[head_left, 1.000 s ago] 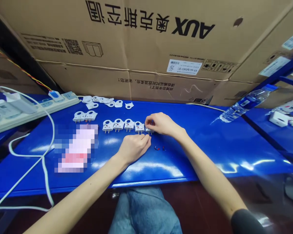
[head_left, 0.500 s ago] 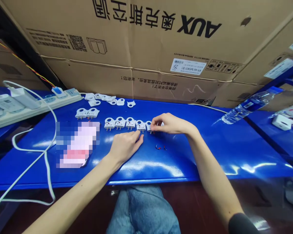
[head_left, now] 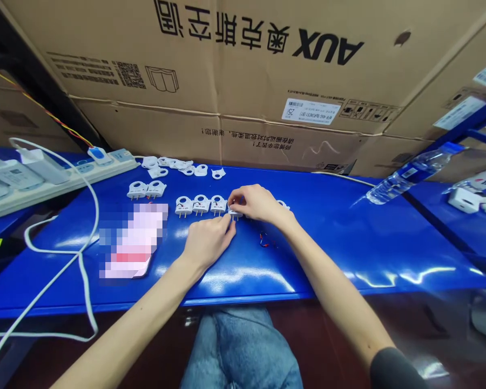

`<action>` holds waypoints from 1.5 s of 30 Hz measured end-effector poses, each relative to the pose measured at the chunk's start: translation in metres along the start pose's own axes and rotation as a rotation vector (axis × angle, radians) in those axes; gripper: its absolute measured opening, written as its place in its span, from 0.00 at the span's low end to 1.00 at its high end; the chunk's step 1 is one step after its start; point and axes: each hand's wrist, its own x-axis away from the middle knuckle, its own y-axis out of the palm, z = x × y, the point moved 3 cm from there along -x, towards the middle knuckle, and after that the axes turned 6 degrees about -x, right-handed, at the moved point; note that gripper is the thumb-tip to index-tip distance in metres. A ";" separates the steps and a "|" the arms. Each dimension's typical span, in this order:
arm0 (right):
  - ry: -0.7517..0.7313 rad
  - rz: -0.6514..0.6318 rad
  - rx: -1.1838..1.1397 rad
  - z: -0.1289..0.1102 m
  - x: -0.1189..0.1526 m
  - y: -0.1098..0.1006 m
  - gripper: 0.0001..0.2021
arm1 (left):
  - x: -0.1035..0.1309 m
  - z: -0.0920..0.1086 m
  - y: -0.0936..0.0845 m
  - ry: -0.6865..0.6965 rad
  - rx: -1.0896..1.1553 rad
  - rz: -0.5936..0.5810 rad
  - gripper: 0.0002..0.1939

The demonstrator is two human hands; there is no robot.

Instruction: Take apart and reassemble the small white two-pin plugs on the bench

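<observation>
On the blue table [head_left: 348,237], white plug pieces [head_left: 201,205] with round openings and metal pins stand in a row. My left hand [head_left: 209,237] has its fingertips at the pins of a plug piece [head_left: 235,214] in that row. Over the same piece, my right hand [head_left: 253,202] is bent with its fingers pinched on its upper part, partly hiding it. Small red and black wire bits [head_left: 264,240] lie nearer me. Two more plug pieces [head_left: 146,189] stand to the left, and loose white pieces [head_left: 178,165] lie behind them.
A power strip [head_left: 85,173] with chargers and a looping white cable [head_left: 83,270] are at the left, beside a blurred pink phone [head_left: 137,237]. A large carton [head_left: 247,70] stands behind. A water bottle [head_left: 413,173] and a white adapter [head_left: 464,199] are at the right.
My right hand has moved left along the row, from the fifth piece to the fourth. Some white pieces it covered at the right now show. My left hand has stayed nearly in place.
</observation>
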 end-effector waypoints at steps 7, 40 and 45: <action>0.003 0.015 -0.065 -0.001 0.000 0.001 0.08 | 0.000 0.000 0.001 -0.004 -0.002 -0.023 0.18; 0.151 0.004 -0.017 -0.031 -0.036 0.020 0.07 | 0.026 -0.033 -0.014 -0.299 -0.085 -0.058 0.17; 0.163 0.019 0.005 -0.034 -0.036 0.020 0.07 | 0.026 -0.032 -0.017 -0.313 -0.063 -0.064 0.17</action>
